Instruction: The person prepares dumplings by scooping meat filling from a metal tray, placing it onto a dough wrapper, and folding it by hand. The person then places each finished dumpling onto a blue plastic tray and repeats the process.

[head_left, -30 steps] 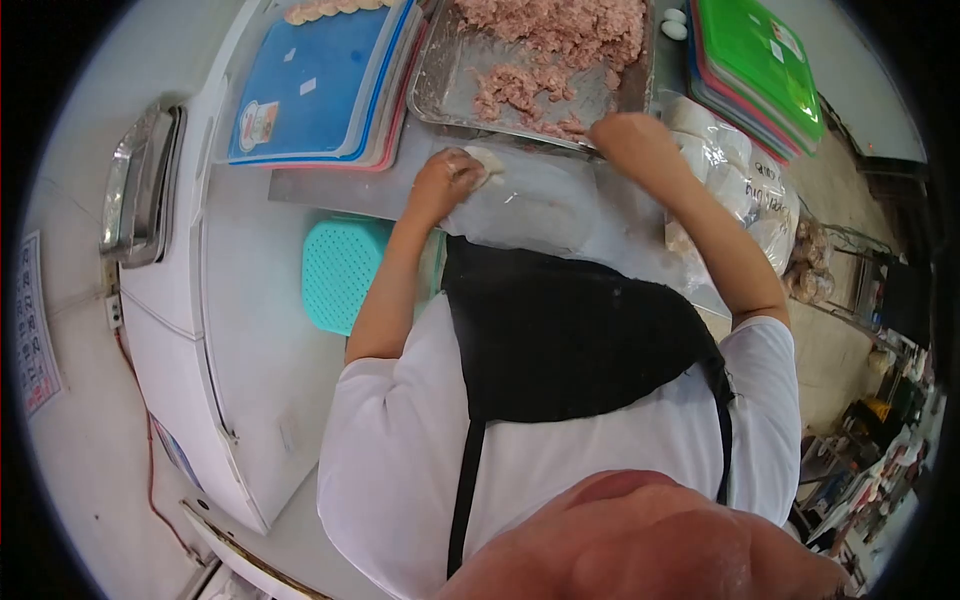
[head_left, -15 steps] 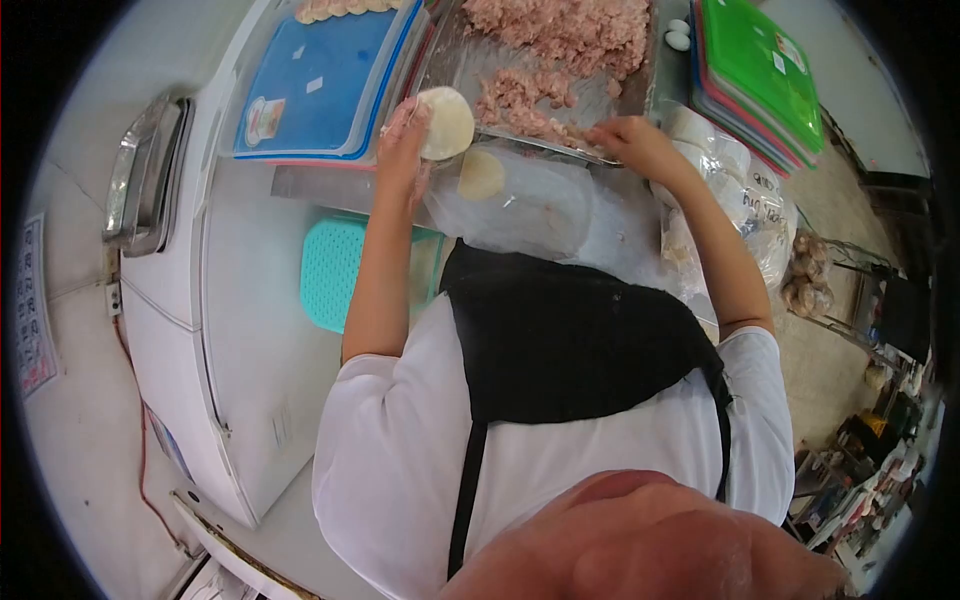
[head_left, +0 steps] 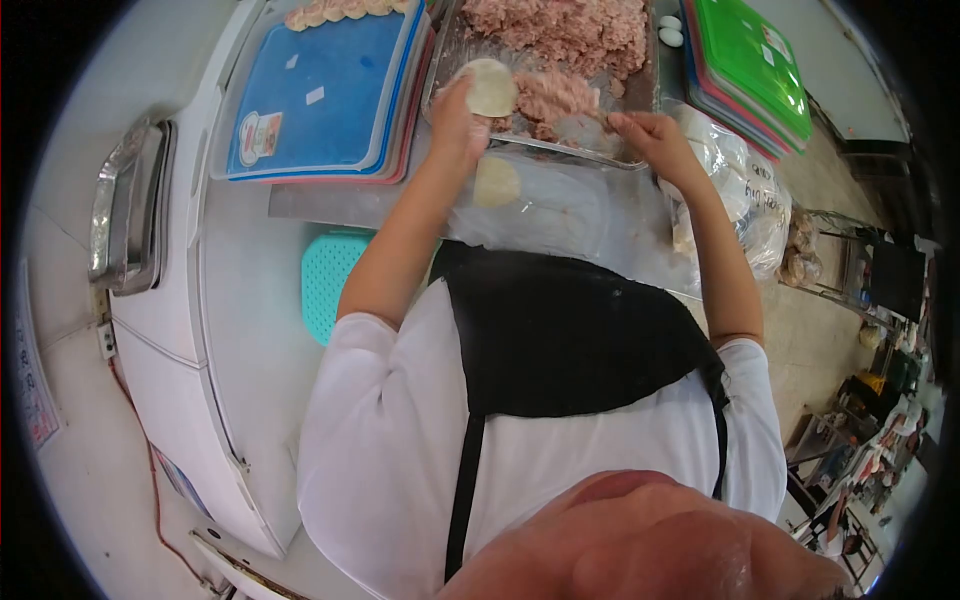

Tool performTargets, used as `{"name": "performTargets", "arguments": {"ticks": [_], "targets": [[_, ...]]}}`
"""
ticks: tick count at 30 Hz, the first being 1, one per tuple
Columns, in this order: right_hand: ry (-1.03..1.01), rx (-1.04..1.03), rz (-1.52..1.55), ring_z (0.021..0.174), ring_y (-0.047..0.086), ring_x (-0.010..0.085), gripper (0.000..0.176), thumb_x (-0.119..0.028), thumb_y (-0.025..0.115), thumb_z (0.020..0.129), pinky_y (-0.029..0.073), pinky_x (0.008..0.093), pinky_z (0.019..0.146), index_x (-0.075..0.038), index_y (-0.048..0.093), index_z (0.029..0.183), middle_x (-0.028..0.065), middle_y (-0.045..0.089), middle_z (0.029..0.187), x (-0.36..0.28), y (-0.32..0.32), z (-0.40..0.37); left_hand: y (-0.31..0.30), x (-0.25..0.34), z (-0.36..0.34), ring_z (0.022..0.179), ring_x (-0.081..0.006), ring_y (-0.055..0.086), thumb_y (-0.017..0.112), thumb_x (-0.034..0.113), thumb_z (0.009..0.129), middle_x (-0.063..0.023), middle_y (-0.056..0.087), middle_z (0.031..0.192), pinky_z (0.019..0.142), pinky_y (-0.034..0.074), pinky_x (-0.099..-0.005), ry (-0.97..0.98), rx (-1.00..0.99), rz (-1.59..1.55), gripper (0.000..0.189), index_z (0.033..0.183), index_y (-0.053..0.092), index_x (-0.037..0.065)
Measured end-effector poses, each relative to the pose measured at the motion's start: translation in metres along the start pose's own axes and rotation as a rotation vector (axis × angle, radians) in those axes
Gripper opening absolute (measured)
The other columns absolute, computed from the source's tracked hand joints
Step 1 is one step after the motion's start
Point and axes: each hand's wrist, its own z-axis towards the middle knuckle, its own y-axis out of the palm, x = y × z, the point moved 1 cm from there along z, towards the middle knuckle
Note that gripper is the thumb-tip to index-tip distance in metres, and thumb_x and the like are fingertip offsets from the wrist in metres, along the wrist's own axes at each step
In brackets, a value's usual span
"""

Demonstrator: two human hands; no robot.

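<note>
My left hand point(head_left: 456, 125) is closed on the edge of a round, pale dumpling wrapper point(head_left: 491, 88), held over the near left part of a metal tray point(head_left: 625, 158). Pink minced meat point(head_left: 560, 35) is heaped at the tray's far side, with a smaller portion near the wrapper. At the tray's near right edge my right hand point(head_left: 652, 142) is closed around a thin tool point(head_left: 603, 116). Its tip points left toward the smaller portion, and its exact kind is not clear. Another round wrapper point(head_left: 496, 183) lies on clear plastic in front of the tray.
Stacked containers with a blue lid point(head_left: 320, 100) stand left, with shaped dumplings point(head_left: 345, 12) on top. Right are green-topped stacked lids point(head_left: 750, 65), white eggs point(head_left: 671, 37) and plastic-bagged white packs point(head_left: 735, 180). A turquoise perforated basket point(head_left: 332, 285) sits lower left.
My left hand has moved right and forward with the wrapper, now over the tray. My right hand has shifted slightly right, and the tool's tip has lifted from the tray's near edge.
</note>
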Motion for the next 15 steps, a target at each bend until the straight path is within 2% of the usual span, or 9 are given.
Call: {"name": "performTargets", "arguments": {"ticks": [2, 5, 8, 9, 12, 13, 15], "targets": [[0.086, -0.009, 0.171, 0.061, 0.05, 0.0129, 0.033, -0.034, 0.057, 0.092, 0.043, 0.031, 0.06, -0.005, 0.07, 0.099, 0.0065, 0.053, 0.063, -0.021, -0.002, 0.011, 0.023, -0.011, 0.0, 0.107, -0.0283, 0.059, 0.045, 0.024, 0.097, -0.0149, 0.061, 0.114, 0.093, 0.048, -0.0376, -0.108, -0.066, -0.09, 0.036, 0.118, 0.052, -0.004], [0.063, 0.085, 0.194, 0.062, 0.057, 0.0187, 0.032, -0.033, 0.058, 0.092, 0.045, 0.0322, 0.062, -0.007, 0.068, 0.108, 0.0104, 0.061, 0.07, -0.044, 0.022, 0.018, 0.066, 0.001, -0.006, 0.112, -0.0286, 0.055, 0.043, 0.037, 0.097, -0.0152, 0.06, 0.109, 0.096, 0.045, -0.0414, -0.255, -0.065, -0.381, 0.045, 0.118, 0.051, -0.002], [-0.412, 0.321, -0.16, 0.07, 0.063, 0.0264, 0.03, -0.031, 0.058, 0.091, 0.048, 0.0363, 0.063, -0.008, 0.067, 0.109, 0.0148, 0.065, 0.079, -0.023, 0.04, 0.022, 0.068, 0.016, 0.004, 0.114, -0.028, 0.052, 0.045, 0.051, 0.093, -0.0143, 0.059, 0.104, 0.099, 0.042, -0.0438, -0.381, 0.009, -0.461, 0.057, 0.117, 0.051, 0.0], [-0.307, 0.196, -0.349, 0.08, 0.064, 0.0277, 0.026, -0.026, 0.058, 0.092, 0.048, 0.0371, 0.068, -0.005, 0.066, 0.105, 0.0133, 0.065, 0.09, -0.043, 0.024, 0.012, 0.061, 0.013, 0.006, 0.107, -0.0265, 0.055, 0.047, 0.06, 0.089, -0.0119, 0.058, 0.1, 0.096, 0.044, -0.0414, -0.358, -0.058, -0.468, 0.063, 0.113, 0.052, 0.002], [-0.028, 0.07, -0.761, 0.083, 0.063, 0.033, 0.025, -0.024, 0.057, 0.091, 0.049, 0.0414, 0.07, -0.01, 0.064, 0.11, 0.0141, 0.065, 0.091, -0.089, 0.001, -0.01, 0.034, 0.003, 0.035, 0.097, -0.0264, 0.056, 0.047, 0.061, 0.089, -0.0111, 0.058, 0.101, 0.093, 0.044, -0.0409, -0.251, 0.12, -0.679, 0.062, 0.11, 0.053, 0.003], [-0.105, 0.118, -0.698, 0.083, 0.063, 0.0334, 0.025, -0.024, 0.056, 0.091, 0.049, 0.0423, 0.07, -0.011, 0.064, 0.111, 0.0141, 0.065, 0.09, -0.088, 0.006, -0.008, 0.031, 0.005, 0.034, 0.088, -0.025, 0.058, 0.049, 0.06, 0.089, -0.0097, 0.06, 0.095, 0.091, 0.045, -0.0392, -0.229, 0.065, -0.472, 0.059, 0.11, 0.053, 0.005], [-0.261, 0.215, -0.572, 0.082, 0.063, 0.0342, 0.026, -0.025, 0.054, 0.092, 0.049, 0.0441, 0.069, -0.013, 0.063, 0.113, 0.014, 0.064, 0.088, -0.081, 0.016, -0.002, 0.041, 0.013, 0.031, 0.086, -0.0241, 0.059, 0.051, 0.059, 0.088, -0.009, 0.061, 0.093, 0.089, 0.046, -0.0385, -0.204, 0.031, -0.379, 0.059, 0.108, 0.055, 0.004]]}}
